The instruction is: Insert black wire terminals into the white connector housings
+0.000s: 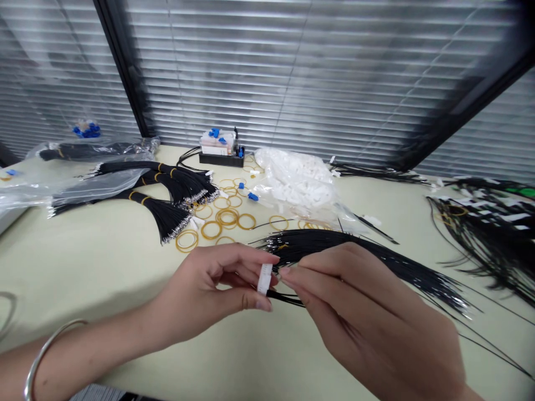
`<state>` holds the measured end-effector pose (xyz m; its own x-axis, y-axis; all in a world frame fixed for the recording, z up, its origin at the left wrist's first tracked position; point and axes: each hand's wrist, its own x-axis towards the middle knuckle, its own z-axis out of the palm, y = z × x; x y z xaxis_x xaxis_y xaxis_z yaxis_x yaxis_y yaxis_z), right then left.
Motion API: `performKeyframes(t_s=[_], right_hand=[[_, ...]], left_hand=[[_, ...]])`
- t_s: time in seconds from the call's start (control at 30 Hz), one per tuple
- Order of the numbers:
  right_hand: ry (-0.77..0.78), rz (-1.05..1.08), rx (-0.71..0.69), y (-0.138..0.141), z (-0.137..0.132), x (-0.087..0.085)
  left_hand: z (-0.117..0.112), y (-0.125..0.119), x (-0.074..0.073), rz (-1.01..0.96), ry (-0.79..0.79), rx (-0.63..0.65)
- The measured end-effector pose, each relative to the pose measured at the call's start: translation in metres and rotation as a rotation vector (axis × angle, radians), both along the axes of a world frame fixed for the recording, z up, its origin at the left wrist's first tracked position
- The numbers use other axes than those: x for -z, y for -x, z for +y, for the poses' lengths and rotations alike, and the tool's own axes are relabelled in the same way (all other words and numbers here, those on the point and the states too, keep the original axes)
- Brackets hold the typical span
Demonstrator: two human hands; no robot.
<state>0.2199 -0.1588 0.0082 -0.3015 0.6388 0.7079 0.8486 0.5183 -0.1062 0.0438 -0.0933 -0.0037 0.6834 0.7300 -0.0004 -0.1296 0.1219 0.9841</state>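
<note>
Between the thumb and fingers of my left hand [217,289] is a small white connector [264,279], held upright by its ends. Several thin black wires [286,298] run out of its right side and pass under my right hand [368,317]. The thumb and forefinger of that hand are pinched together close to the connector's right face. What lies in the pinch is mostly hidden, but it looks like a black wire. Behind both hands lies a long loose bundle of black wires [368,253] with bright metal ends.
Yellow rubber bands [228,217] lie scattered beyond my hands. Tied black wire bundles [167,214] are at left, near a clear plastic bag [96,184]. A bag of white connectors [296,178], a black holder [221,159] and a wire heap [493,223] stand farther back and right.
</note>
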Motion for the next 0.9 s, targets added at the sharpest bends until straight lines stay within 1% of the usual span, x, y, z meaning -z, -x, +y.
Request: performKeyframes(t_s=[0.27, 0.47, 0.6, 0.7, 0.77, 0.83, 0.9], right_hand=[[0.018, 0.028, -0.022, 0.001, 0.002, 0.003], [0.013, 0.003, -0.016, 0.002, 0.001, 0.004], [-0.041, -0.018, 0.011, 0.0, 0.003, 0.005], [-0.136, -0.061, 0.054, -0.003, 0.004, 0.002], [-0.136, -0.094, 0.011, -0.005, 0.003, 0.001], [-0.057, -0.188, -0.115, -0.006, 0.001, 0.003], [0.047, -0.348, -0.231, -0.005, 0.0, 0.01]], left_hand=[[-0.003, -0.003, -0.003, -0.027, -0.072, -0.043], [-0.004, -0.001, -0.001, -0.038, -0.116, -0.036], [-0.002, -0.001, 0.0, 0.007, -0.126, -0.033], [0.003, -0.001, 0.001, 0.054, -0.122, -0.116], [0.008, 0.001, 0.002, 0.068, -0.118, -0.206], [0.011, 0.002, 0.001, 0.076, -0.13, -0.264], [0.013, 0.003, -0.001, 0.096, -0.15, -0.289]])
